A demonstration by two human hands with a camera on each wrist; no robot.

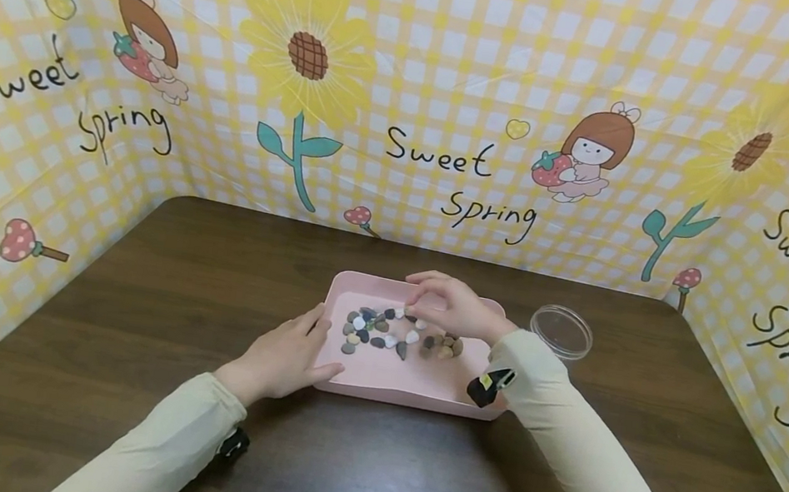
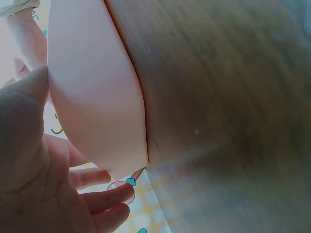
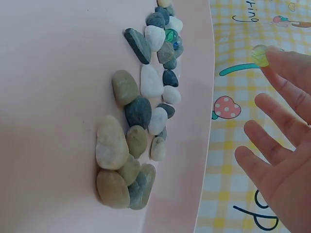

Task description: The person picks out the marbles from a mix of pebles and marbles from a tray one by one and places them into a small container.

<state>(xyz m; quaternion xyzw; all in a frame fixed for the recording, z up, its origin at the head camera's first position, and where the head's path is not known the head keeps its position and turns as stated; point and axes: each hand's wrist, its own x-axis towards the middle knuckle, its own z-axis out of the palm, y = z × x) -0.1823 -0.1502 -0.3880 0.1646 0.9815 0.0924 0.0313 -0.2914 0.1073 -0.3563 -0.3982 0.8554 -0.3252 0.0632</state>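
Note:
In the right wrist view, my right hand (image 3: 286, 126) pinches a clear yellow-green glass marble (image 3: 260, 56) between thumb and index finger, the other fingers spread. That hand (image 1: 450, 306) is over the back part of a shallow pink tray (image 1: 403, 399) in the head view. Smooth pebbles (image 3: 138, 112) in white, grey, dark and tan lie grouped in the tray, with green and blue marbles (image 3: 171, 36) among them. At the tray's left front corner, my left hand (image 1: 281, 352) rests with fingers extended along the side. Its thumb (image 2: 34, 82) touches the rim.
A round clear dish or lid (image 1: 561, 332) lies on the dark wooden table (image 1: 154, 288), right of the tray. A yellow checked cloth (image 1: 437, 50) with printed flowers and figures stands around the table's back and sides.

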